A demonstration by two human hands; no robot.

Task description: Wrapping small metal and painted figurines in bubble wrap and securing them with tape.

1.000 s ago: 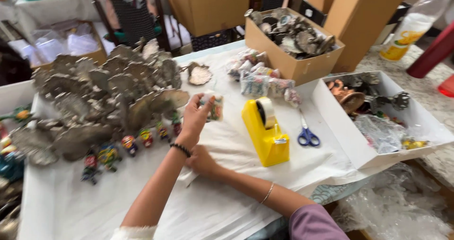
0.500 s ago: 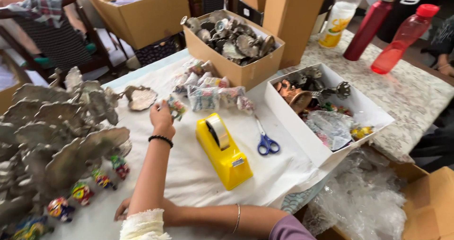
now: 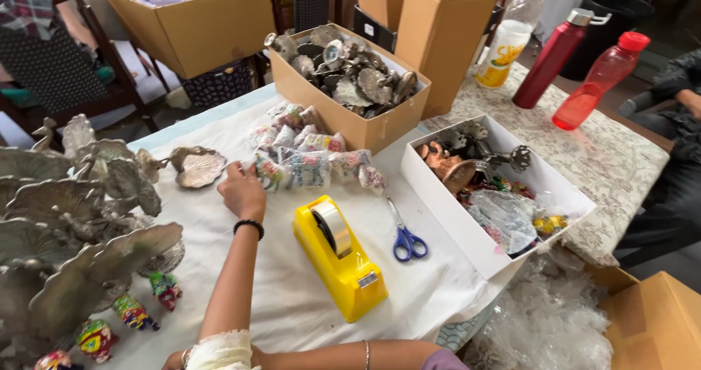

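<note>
Nearest, at the bottom edge, the right hand [image 3: 175,358] lies on the white cloth [image 3: 248,297]. The other arm hides most of it, so I cannot tell if it is spread or closed. Beside it stand 4 small painted figures [image 3: 134,313], at the foot of a pile of grey metal leaves [image 3: 87,231].

A little further, a yellow tape dispenser [image 3: 339,259] sits in the middle of the cloth, with blue scissors [image 3: 406,240] just to its right.

Beyond the dispenser, the left hand [image 3: 241,190], with a black band on the wrist, reaches forward. Its fingers are drawn together on the near end of a bundle [image 3: 267,171], a figure wrapped in clear film. This bundle lies at the left edge of a heap of wrapped figures [image 3: 321,162], and a loose leaf dish [image 3: 197,167] is just beside the hand.

I judge that this is the step of laying a wrapped piece with the others. The next move asks for a soft release, so the bundle does not roll away.

Further right is a white box [image 3: 438,202] with mixed parts. Behind the heap is a carton [image 3: 328,107] full of metal pieces, and 2 red bottles [image 3: 553,58] stand far right.
</note>
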